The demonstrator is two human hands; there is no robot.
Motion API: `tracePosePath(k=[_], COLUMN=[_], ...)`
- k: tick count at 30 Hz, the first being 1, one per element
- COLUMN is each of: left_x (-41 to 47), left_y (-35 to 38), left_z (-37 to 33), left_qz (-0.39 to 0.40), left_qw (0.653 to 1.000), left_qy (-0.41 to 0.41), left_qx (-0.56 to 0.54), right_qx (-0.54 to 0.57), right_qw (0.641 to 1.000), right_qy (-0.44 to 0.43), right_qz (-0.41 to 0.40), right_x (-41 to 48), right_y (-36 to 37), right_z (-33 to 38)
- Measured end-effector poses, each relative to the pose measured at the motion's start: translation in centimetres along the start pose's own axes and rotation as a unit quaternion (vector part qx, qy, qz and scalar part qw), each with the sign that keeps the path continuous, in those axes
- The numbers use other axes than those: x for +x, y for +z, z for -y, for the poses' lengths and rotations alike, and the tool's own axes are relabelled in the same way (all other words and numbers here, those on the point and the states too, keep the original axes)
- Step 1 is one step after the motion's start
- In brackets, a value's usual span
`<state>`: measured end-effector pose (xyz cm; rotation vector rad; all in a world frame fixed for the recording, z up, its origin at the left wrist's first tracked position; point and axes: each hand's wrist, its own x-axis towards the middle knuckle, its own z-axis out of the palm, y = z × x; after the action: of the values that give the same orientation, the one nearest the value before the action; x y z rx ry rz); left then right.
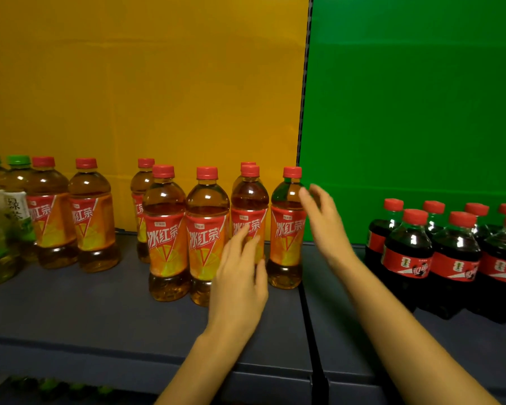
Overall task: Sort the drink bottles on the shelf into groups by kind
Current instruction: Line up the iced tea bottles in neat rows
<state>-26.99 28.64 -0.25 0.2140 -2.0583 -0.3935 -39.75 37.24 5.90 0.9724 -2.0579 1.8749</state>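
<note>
Red-capped tea bottle (287,229) stands upright on the shelf (70,311), last in its row. Just right of its shoulder: right hand (324,217), fingers spread, empty, the nearer one. Low to its left: left hand (240,276), fingers straight, empty. Well right of it: cola bottles (450,252).

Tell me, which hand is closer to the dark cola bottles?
Right. The right hand is just left of the cola bottles; the left hand is farther left, in front of the tea bottles.

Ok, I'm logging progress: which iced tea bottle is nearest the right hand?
The rightmost tea bottle, last before the cola bottles; the right hand hovers beside its shoulder.
</note>
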Motion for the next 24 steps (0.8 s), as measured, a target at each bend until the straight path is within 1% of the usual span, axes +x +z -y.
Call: tracePosePath(k=[2,3,5,6,8,10,11,13,16,18,24], left_x=[0.2,0.4,0.8,0.9,0.8,0.6,0.5,0.5,0.7,0.8,0.9], left_y=[-1.1,-1.7,-2.5,-2.7,-3.0,-3.1,-3.1,-3.0,-2.7,-2.6,-2.1], left_z=[1.2,1.8,2.9,3.4,4.0,4.3,4.3,4.1,4.0,4.3,5.2], left_qz=[-0.104,-0.14,-0.18,-0.183,-0.156,-0.111,-0.093,-0.073,-0.056,-0.046,-0.025], left_qw=[0.994,0.99,0.983,0.982,0.985,0.989,0.99,0.99,0.989,0.989,0.99], left_qy=[0.033,0.031,-0.007,-0.033,-0.072,-0.098,-0.107,-0.12,-0.134,-0.14,-0.137], left_qx=[0.008,0.013,0.023,0.025,0.025,0.022,0.019,0.018,0.005,-0.009,-0.021], right_qx=[-0.031,-0.046,-0.096,-0.143,-0.251,-0.316,-0.334,-0.363,-0.392,-0.404,-0.404], right_qw=[0.998,0.996,0.989,0.981,0.947,0.904,0.886,0.852,0.808,0.794,0.787], right_qy=[-0.057,-0.079,-0.106,-0.114,-0.102,-0.044,-0.011,0.041,0.085,0.088,0.07], right_qz=[-0.017,-0.012,0.026,0.061,0.17,0.283,0.323,0.374,0.431,0.446,0.462], right_x=[2.3,3.5,6.0,7.2,9.5,10.9,11.4,12.3,13.3,13.7,14.7], right_y=[-0.5,-0.6,-0.3,0.0,1.1,2.1,2.5,3.3,4.2,4.8,5.5], right_z=[2.6,3.9,6.0,6.8,7.9,8.7,8.9,9.4,9.1,8.6,7.4])
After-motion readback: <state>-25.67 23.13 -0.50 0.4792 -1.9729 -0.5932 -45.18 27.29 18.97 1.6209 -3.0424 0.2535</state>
